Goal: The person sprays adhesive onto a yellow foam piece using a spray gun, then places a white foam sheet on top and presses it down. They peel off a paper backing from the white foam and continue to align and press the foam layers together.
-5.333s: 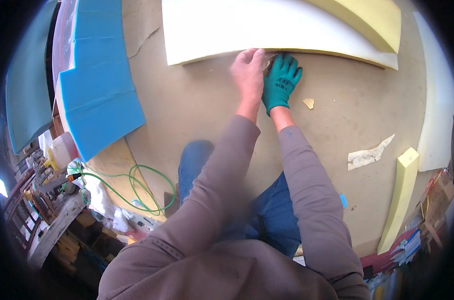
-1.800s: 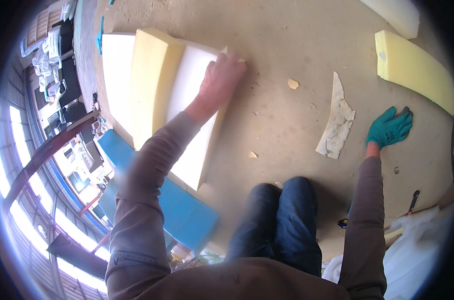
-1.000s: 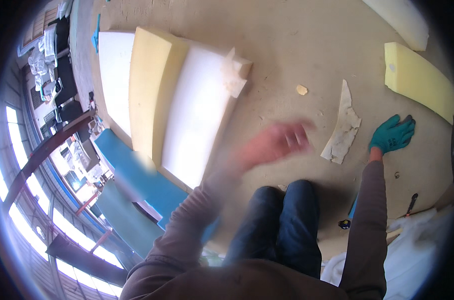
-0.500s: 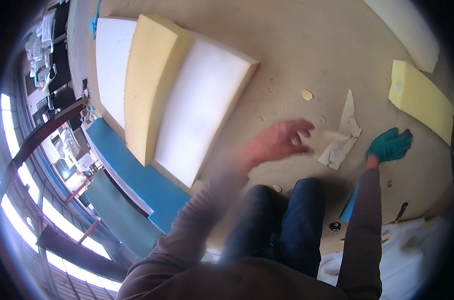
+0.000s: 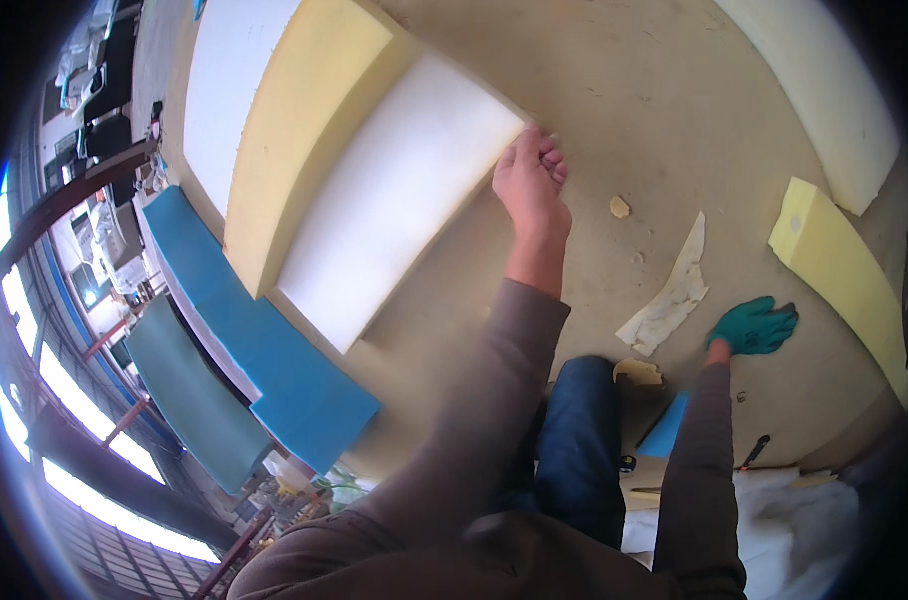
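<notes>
Brown, scuffed work surface spreads around and beyond both hands. Biggest on it, a white slab, seemingly foam, reaches from the left hand off to its left, with a thick curved yellow block lying across it. Blue sheets sit farther off, below and left of that hand; a pale slab and a yellow strip lie right of it, well apart.

The left hand, bare, has its fingers curled at the slab's near corner; whether they truly pinch it I cannot tell. A light touch, low on the edge, would probably spare soft foam from dents. The gloved right hand lies palm down, fingers spread, a sound prop for leaning.

Closest to obstructing are the knee below the left hand, a torn scrap between the hands, and a small chip just right of the left.
</notes>
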